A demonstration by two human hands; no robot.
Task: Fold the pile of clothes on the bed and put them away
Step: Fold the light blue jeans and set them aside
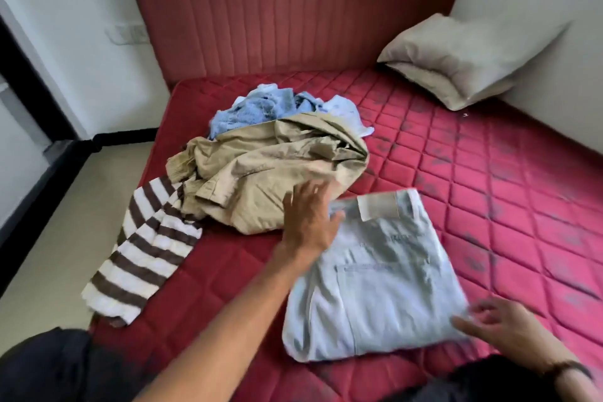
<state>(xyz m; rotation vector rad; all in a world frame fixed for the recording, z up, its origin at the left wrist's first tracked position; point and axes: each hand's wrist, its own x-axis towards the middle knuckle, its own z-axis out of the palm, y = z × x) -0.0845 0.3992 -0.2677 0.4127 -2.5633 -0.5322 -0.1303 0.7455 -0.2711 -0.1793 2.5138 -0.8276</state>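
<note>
Jeans (375, 274) folded nr mattress (489, 206) front edge, hands (310, 219) on corners.

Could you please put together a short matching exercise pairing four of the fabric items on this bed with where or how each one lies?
Items:
1. folded pale blue denim jeans
2. crumpled beige cotton garment
3. brown-and-white striped knit garment
4. grey rectangular pillow

Places or states:
A. propped in the far right corner by the wall
B. hanging over the mattress's left edge
C. lying flat nearest the person
D. heaped on top of the unfolded pile

Pairs: 1-C, 2-D, 3-B, 4-A
</note>
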